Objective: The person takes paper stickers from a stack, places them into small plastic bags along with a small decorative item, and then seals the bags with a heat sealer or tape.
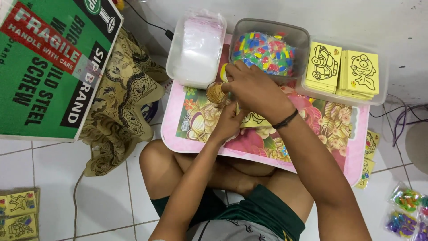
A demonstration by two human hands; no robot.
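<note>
Head view
Tray: pink flowered lap tray (352, 147) across the person's crossed legs, three clear tubs along its far edge.
Right hand: right hand (255, 89) at the middle of the far edge, fingers pinched shut on a small yellow piece (224, 71).
Left hand: left hand (229, 121) just below the right, nearer the person, closed on a small clear bag (217, 93).
Key relation: bag mouth lies directly under the right fingertips, touching or nearly so; which, cannot tell.
Middle tub: tub of coloured pieces (267, 51), just beyond the right hand.
Left tub: stack of clear bags (198, 44).
Right tub: yellow picture cards (343, 69), well apart from both hands.
</note>
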